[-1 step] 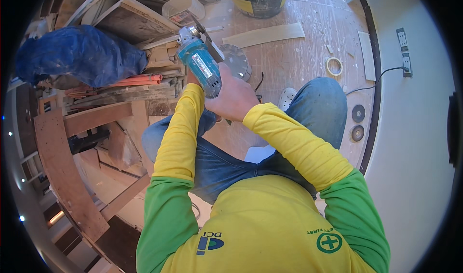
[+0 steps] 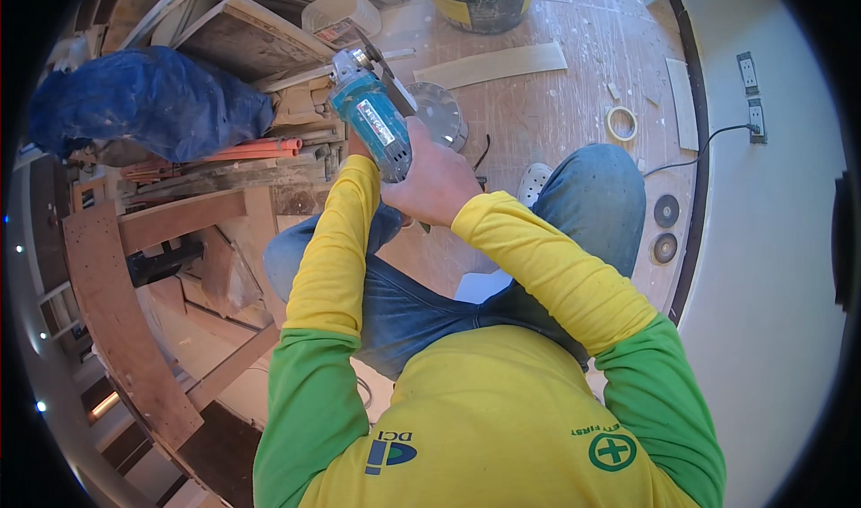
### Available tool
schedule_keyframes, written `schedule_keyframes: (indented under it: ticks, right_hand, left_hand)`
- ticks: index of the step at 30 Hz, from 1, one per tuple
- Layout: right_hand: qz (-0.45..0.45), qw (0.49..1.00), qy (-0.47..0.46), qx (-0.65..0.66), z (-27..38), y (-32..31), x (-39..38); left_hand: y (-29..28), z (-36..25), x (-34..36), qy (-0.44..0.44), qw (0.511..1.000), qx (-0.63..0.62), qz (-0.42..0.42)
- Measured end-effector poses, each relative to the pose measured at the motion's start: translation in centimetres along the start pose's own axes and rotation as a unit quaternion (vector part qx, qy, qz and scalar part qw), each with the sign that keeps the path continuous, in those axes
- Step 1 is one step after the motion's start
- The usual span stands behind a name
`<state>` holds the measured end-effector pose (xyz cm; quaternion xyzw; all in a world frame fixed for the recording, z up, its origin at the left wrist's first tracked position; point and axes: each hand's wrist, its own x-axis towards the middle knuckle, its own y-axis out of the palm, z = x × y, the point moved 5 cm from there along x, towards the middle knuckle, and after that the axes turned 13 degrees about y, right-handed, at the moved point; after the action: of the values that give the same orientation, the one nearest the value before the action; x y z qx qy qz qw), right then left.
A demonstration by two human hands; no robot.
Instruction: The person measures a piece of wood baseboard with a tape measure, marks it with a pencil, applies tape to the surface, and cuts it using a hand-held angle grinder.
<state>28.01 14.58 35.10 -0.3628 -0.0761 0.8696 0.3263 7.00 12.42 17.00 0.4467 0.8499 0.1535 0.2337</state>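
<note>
A teal angle grinder (image 2: 373,118) is raised in front of me, its metal head and dark disc (image 2: 387,69) pointing up and away. My right hand (image 2: 432,178) is closed around the rear of its body. My left hand (image 2: 357,144) is at the grinder's left side, mostly hidden behind the tool, so its fingers do not show. Just beyond the right hand lies a shiny grey round disc-like piece (image 2: 439,113), partly covered by the grinder. A short dark cord (image 2: 483,152) shows near the right wrist.
A bucket (image 2: 480,1), a pale strip (image 2: 502,65) and a tape roll (image 2: 621,123) sit on the dusty floor. Two dark discs (image 2: 665,210) lie by the right wall, below a plugged-in cord (image 2: 708,140). Blue sheeting (image 2: 143,100), scrap boards and a wooden frame (image 2: 126,311) crowd the left.
</note>
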Motion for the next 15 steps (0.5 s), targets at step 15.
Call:
schedule_keyframes:
  ticks: [15]
  right_hand:
    - [0.000,1.000,0.001,0.004,-0.12,-0.10,-0.17]
  left_hand:
    - [0.20,-0.08,0.08,-0.009,1.000,-0.011,0.000]
